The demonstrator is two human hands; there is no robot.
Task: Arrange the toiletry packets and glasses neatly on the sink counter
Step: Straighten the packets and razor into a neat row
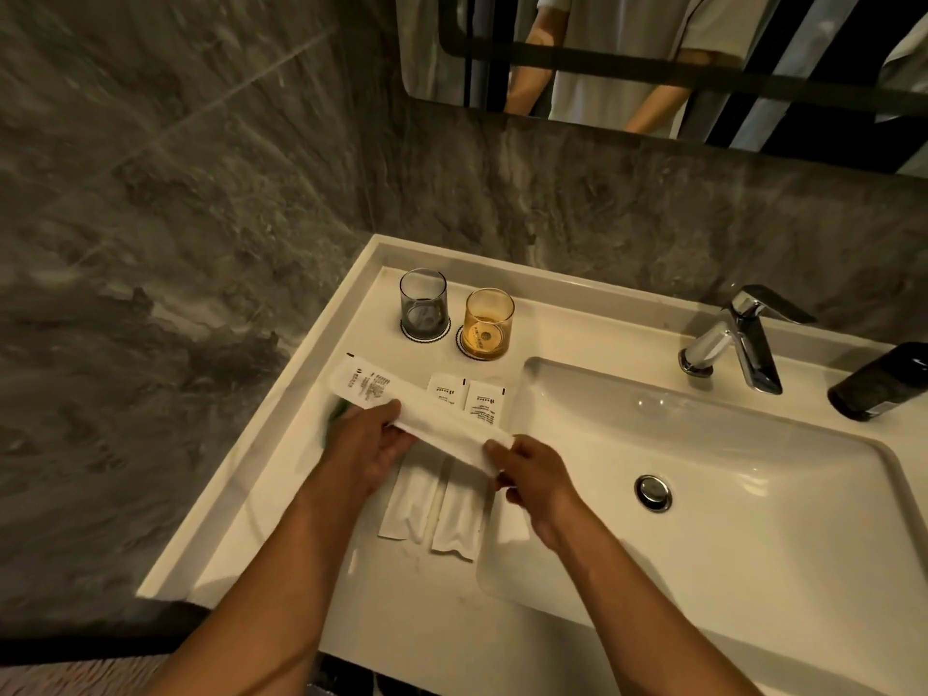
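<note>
Far left on the white counter (281, 519), a smoky grey glass (423, 303) stands upright on a scalloped coaster, and just right of it an amber glass (488, 323) on its own coaster. Nearer, the left hand (366, 444) is closed on a long white packet (417, 406) with dark print — thumb on top, fingers under. The packet slants across, lifted over two small printed sachets (467, 394) and two long plain packets (432, 504) lying side by side. The right hand (532, 474) pinches the packet's near-right end. Further right — the basin (753, 494), chrome tap (738, 339), dark bottle (879, 381).
</note>
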